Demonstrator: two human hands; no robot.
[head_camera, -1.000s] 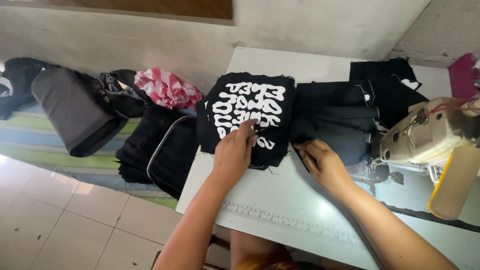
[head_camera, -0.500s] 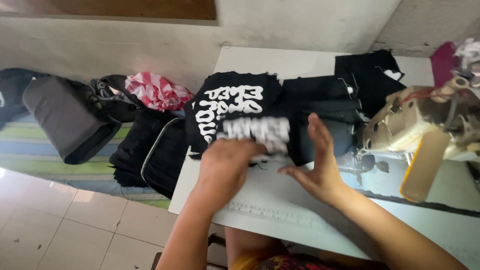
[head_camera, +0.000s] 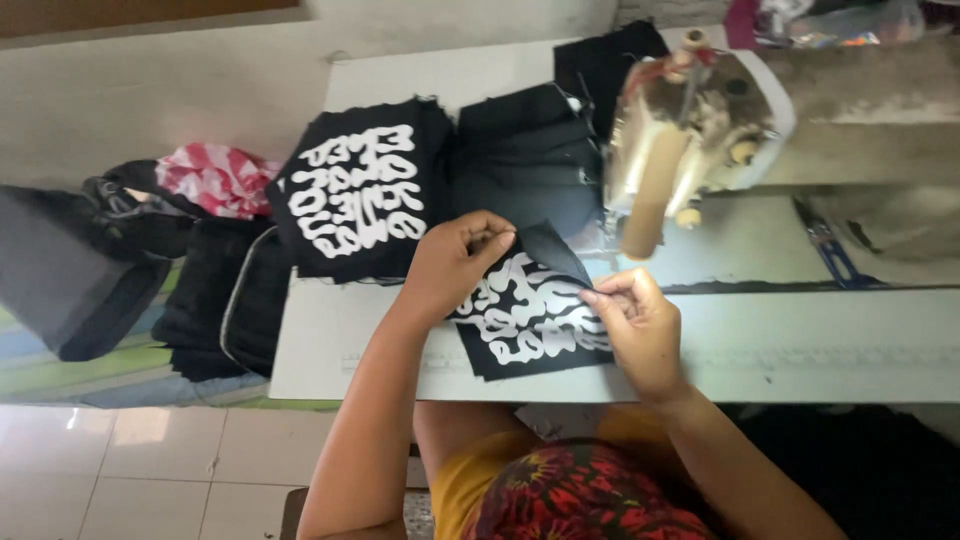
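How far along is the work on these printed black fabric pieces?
Done: one printed piece is off the stack and lies on the white table. In hand: left hand and right hand pinch its edges beside the sewing machine. Left: the stack is unsewn.

We are looking through one head-worn camera, pointing steeply down and forward over the near edge of the white desk (head_camera: 400, 330). It is sitting close, so both forearms are filling the lower frame, while the desk's far edge and the tiled floor (head_camera: 150, 460) are showing.
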